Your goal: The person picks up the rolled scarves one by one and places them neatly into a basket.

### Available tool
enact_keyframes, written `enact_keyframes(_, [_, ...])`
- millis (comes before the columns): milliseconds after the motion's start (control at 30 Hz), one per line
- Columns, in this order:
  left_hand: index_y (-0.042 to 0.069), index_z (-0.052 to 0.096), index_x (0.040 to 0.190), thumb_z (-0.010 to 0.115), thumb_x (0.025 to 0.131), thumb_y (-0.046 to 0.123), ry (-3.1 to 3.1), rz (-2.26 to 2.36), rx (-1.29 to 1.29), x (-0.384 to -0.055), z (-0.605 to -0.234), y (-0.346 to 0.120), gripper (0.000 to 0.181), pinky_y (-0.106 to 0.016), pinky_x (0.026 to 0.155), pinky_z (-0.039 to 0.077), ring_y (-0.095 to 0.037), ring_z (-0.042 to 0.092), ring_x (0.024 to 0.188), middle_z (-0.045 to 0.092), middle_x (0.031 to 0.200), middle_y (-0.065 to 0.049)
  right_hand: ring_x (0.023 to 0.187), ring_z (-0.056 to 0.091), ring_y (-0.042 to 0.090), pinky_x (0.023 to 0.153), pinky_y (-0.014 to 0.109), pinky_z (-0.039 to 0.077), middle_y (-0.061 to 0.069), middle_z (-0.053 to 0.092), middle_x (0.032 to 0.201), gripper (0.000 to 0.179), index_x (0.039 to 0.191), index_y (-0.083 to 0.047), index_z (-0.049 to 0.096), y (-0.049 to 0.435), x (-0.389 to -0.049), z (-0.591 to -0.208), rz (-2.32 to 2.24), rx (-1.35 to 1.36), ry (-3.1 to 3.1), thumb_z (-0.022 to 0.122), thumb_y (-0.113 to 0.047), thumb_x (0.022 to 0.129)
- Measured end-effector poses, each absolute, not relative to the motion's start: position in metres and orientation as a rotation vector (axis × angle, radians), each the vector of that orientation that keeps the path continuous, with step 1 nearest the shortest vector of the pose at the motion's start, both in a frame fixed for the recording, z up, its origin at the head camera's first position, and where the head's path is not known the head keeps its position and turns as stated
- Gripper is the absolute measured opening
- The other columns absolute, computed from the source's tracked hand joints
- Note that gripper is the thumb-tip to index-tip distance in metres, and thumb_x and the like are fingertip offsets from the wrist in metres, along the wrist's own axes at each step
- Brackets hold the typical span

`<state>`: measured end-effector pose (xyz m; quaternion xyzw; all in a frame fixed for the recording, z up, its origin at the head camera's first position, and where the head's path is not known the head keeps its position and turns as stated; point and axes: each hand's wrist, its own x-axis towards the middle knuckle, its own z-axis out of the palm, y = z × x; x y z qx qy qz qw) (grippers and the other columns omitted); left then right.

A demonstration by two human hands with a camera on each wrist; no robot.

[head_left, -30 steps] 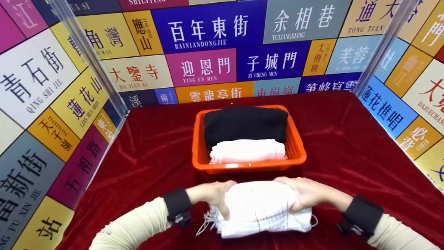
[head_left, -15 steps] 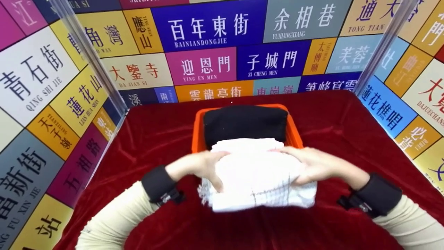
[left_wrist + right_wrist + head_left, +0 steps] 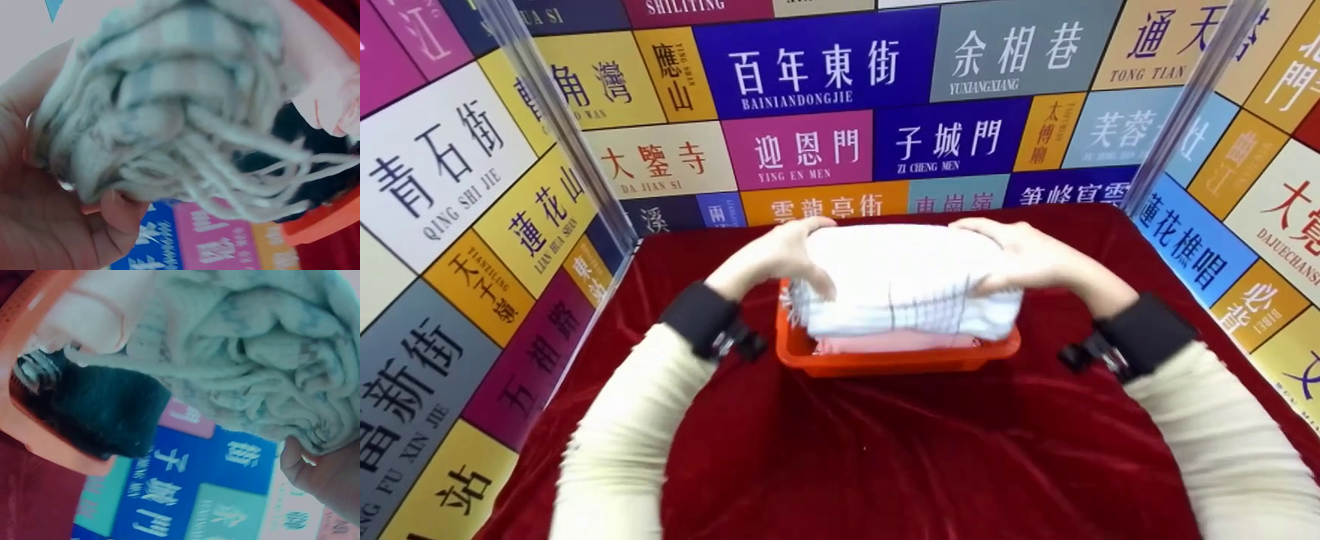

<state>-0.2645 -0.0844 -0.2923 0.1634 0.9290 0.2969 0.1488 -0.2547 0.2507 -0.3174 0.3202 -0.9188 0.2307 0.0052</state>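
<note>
Between both hands hangs a folded white scarf [image 3: 900, 277] with thin grey checks, held over the orange basket [image 3: 885, 366]. My left hand [image 3: 787, 255] grips its left end, where loose fringe [image 3: 225, 163] dangles in the left wrist view. On the other end, my right hand [image 3: 1020, 255] holds it with the thumb in front and the fingers behind; the rolled layers show in the right wrist view. Under the scarf, a pink folded cloth [image 3: 900, 343] lies at the front of the basket. A black folded cloth [image 3: 107, 405] sits behind it, hidden in the head view.
Dark red velvet [image 3: 870, 450] covers the table beneath the basket. Printed sign panels [image 3: 817, 67] wall the back and both sides, with clear corner posts [image 3: 577, 127] where they meet.
Both hands have lifted the scarf from the table in front of the basket and carried it forward and up. It now covers the black cloth and part of the pink one from above.
</note>
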Motion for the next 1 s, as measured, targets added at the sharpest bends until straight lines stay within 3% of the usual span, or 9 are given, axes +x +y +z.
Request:
enact_keyframes(133, [0.021,0.033,0.141,0.086,0.054,0.015,2.642,0.982,0.386,-0.288,-0.317,-0.081,0.103,-0.04,0.104,0.031,-0.023,0.041,0.124,0.039,0.141,-0.007,0.105,0.054,0.025,0.088,0.044,0.043,0.006,0.055,0.127,0.086,0.133,-0.026,0.044,0.25,-0.282,-0.335,0.746,0.848,-3.013,0.083,-0.034,0.057])
enact_keyframes(267, [0.019,0.037,0.139,0.087,0.054,0.014,2.64,0.991,0.404,-0.301,-0.347,-0.079,0.099,-0.039,0.104,0.032,-0.024,0.043,0.122,0.043,0.139,-0.009,0.113,0.05,0.029,0.093,0.048,0.04,0.009,0.051,0.132,0.091,0.136,-0.022,0.041,0.248,-0.3,-0.359,0.743,0.828,-3.079,0.084,-0.036,0.057])
enact_keyframes(400, [0.014,0.039,0.138,0.085,0.057,0.008,2.61,0.968,0.42,-0.307,-0.366,-0.079,0.093,-0.035,0.105,0.031,-0.023,0.042,0.122,0.045,0.137,-0.01,0.121,0.041,0.032,0.099,0.051,0.034,0.013,0.041,0.139,0.096,0.14,-0.018,0.036,0.242,-0.306,-0.378,0.821,0.823,-3.123,0.084,-0.03,0.058])
enact_keyframes(600, [0.014,0.028,0.142,0.081,0.064,0.006,2.498,0.879,0.449,-0.305,-0.38,-0.08,0.095,-0.034,0.106,0.028,-0.023,0.035,0.127,0.035,0.143,-0.01,0.126,0.032,0.036,0.102,0.053,0.028,0.022,0.031,0.141,0.104,0.143,-0.01,0.027,0.239,-0.302,-0.398,0.877,0.892,-3.186,0.085,-0.025,0.058])
enact_keyframes(833, [0.015,0.022,0.143,0.078,0.067,0.002,2.393,0.961,0.459,-0.296,-0.388,-0.085,0.095,-0.032,0.097,0.035,-0.022,0.033,0.122,0.028,0.145,-0.01,0.125,0.032,0.034,0.101,0.052,0.029,0.02,0.033,0.14,0.104,0.142,-0.013,0.027,0.237,-0.296,-0.405,0.826,0.939,-3.158,0.085,-0.027,0.058])
enact_keyframes(1000, [0.016,0.02,0.143,0.078,0.067,0.001,2.392,0.967,0.461,-0.297,-0.386,-0.087,0.096,-0.028,0.077,0.041,-0.024,0.038,0.113,0.027,0.145,-0.01,0.124,0.031,0.033,0.102,0.052,0.028,0.02,0.032,0.14,0.105,0.143,-0.014,0.025,0.234,-0.298,-0.402,0.805,0.93,-3.166,0.085,-0.029,0.058])
